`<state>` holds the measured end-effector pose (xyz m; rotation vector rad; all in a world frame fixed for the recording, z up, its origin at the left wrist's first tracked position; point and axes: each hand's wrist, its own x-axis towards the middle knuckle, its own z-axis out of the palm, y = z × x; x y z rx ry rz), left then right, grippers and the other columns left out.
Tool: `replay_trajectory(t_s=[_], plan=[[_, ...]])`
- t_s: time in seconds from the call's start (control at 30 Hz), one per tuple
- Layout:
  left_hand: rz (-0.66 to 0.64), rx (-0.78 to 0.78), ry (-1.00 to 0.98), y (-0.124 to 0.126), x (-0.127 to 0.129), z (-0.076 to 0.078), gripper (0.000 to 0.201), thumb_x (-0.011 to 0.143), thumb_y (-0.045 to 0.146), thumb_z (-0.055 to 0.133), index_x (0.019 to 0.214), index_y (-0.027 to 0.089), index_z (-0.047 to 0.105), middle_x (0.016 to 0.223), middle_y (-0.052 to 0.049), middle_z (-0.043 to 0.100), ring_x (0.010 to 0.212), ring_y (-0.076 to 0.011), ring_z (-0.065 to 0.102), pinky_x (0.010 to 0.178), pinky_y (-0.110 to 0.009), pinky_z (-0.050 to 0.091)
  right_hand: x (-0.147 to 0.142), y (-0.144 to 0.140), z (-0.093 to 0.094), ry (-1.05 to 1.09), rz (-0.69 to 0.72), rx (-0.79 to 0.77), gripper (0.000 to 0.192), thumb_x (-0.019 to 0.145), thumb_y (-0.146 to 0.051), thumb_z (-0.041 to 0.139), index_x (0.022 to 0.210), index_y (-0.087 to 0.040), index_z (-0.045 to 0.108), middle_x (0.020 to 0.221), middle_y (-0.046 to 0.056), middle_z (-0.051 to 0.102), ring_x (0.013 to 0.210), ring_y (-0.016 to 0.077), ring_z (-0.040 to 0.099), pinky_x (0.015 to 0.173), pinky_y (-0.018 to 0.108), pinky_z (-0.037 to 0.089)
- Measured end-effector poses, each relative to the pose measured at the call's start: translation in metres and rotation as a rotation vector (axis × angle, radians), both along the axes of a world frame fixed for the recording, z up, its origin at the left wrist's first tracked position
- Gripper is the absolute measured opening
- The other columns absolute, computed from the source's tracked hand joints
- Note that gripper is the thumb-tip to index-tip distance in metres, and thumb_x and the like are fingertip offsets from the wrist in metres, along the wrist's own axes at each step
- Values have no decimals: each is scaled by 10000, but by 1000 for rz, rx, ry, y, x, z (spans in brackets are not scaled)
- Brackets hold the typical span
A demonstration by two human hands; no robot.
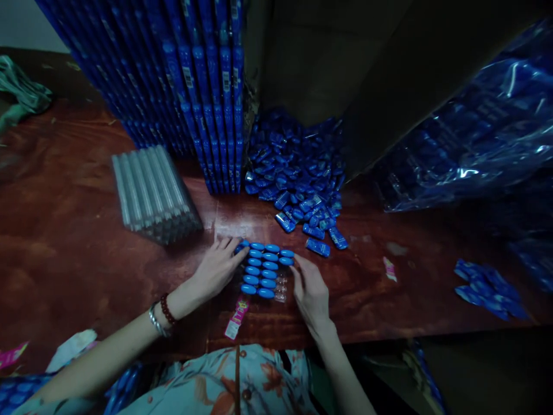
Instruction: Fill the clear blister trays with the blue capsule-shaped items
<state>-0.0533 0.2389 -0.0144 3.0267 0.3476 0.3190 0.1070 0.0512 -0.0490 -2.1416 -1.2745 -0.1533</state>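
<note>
Flowery cloth (272, 383) on the person is nearest; one red-brown table (64, 230) lies past it, with one stack of clear plastic (149, 184); two hands, left hand (218, 265) and right hand (313, 288), bend their fingers at opposite sides of one clear tray (280, 291), flat on the table; I cannot tell if they grip; it looks light, thin and bendy, so hold its edges; at least fourteen blue pieces (269, 274) fill it, likely hard and slippery.
</note>
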Motion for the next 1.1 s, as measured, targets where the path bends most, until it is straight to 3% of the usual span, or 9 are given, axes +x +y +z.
replay_trajectory(t_s=[0.1,0.2,0.3,0.37,0.5,0.63,0.8,0.97,1.1], plan=[[-23,-165,-43,15,24,17,313,940,237,341,1145,158,564,1038,-109,577,900,-211,546,753,-315,449,29,-9,-4,41,-241,100,299,937,-320,369,1099,-225,602,1009,98,631,959,230,600,890,408,481],[-114,-197,38,31,77,23,286,940,203,349,1101,139,576,1022,-102,581,890,-196,555,739,-299,444,71,-13,-13,35,-392,-18,373,900,-410,411,1100,-160,604,997,134,584,926,259,584,812,433,488],[-289,-149,133,39,133,13,213,844,154,536,1039,184,616,1084,-74,595,945,-208,550,761,-298,439,94,-10,-20,34,-258,-247,376,845,-379,502,1173,-208,568,1060,100,533,915,226,583,718,351,506],[-373,-131,185,38,161,3,249,768,114,621,1006,187,626,1120,-75,597,956,-208,552,755,-286,441,89,-6,-22,-8,-188,-368,352,840,-305,505,1177,-220,562,1059,88,522,901,211,584,659,309,499],[-378,-123,222,29,178,-13,185,787,29,529,929,108,617,1033,-117,629,890,-190,579,752,-272,440,55,-9,-25,-31,-202,-427,335,877,-212,403,1174,-184,558,1036,111,544,856,208,592,632,301,494],[-266,-232,134,41,146,-2,211,887,81,389,993,62,570,907,-80,641,817,-158,593,761,-249,440,35,-36,-33,259,-178,-162,337,893,-338,427,1175,-182,523,1025,106,613,851,199,623,721,335,521],[-108,-540,-164,58,53,24,221,944,228,376,1083,112,502,959,-48,616,824,-116,575,769,-212,462,21,-70,-28,626,-185,12,366,790,-467,603,1025,-192,545,879,52,669,765,183,652,706,319,552],[238,-742,-531,29,-34,12,132,875,310,547,954,210,580,910,-31,625,846,-170,588,779,-318,509,6,-49,-12,320,-8,4,213,883,-343,509,1033,-214,587,963,59,647,870,189,628,804,337,526],[283,-681,-614,0,-52,-15,111,855,294,585,922,210,610,864,-34,646,833,-173,592,753,-330,517,7,-22,-4,1,174,-145,256,914,-181,398,1119,-183,553,921,76,615,846,192,596,770,321,509]])
